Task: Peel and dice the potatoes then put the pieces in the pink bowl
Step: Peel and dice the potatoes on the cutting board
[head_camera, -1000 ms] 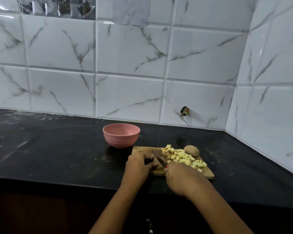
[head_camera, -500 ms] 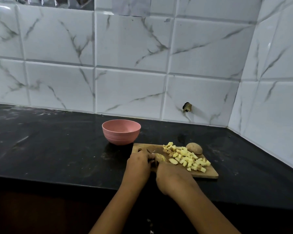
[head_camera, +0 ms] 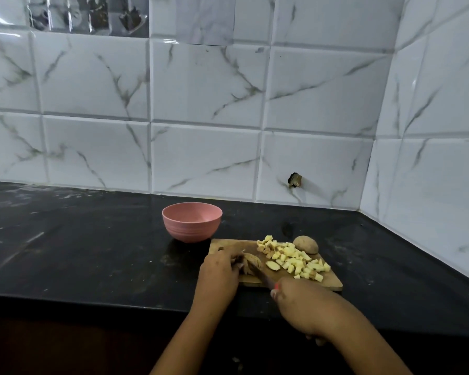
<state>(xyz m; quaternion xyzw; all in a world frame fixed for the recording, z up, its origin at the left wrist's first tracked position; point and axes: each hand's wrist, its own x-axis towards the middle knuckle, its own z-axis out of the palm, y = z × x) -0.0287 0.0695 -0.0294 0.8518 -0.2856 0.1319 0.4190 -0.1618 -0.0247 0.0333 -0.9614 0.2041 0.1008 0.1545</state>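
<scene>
Potato being cut on the cutting board [head_camera: 228, 245]
Left grip [head_camera: 220, 274] pinches a potato piece [head_camera: 253, 263]; right grip [head_camera: 303, 304] curls round the knife [head_camera: 261, 275], blade on that piece. Diced pieces [head_camera: 295, 259] and a whole potato [head_camera: 306, 244] lie alongside; pink bowl [head_camera: 191, 229] behind on the tabletop [head_camera: 92, 253]

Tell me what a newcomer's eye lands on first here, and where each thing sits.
The yellow heap of diced potato on the right half of the wooden cutting board stands out against the black counter. At the board's near left, the left hand holds a potato piece while the right hand grips a knife across it. The pink bowl stands behind the board's left corner.
</scene>
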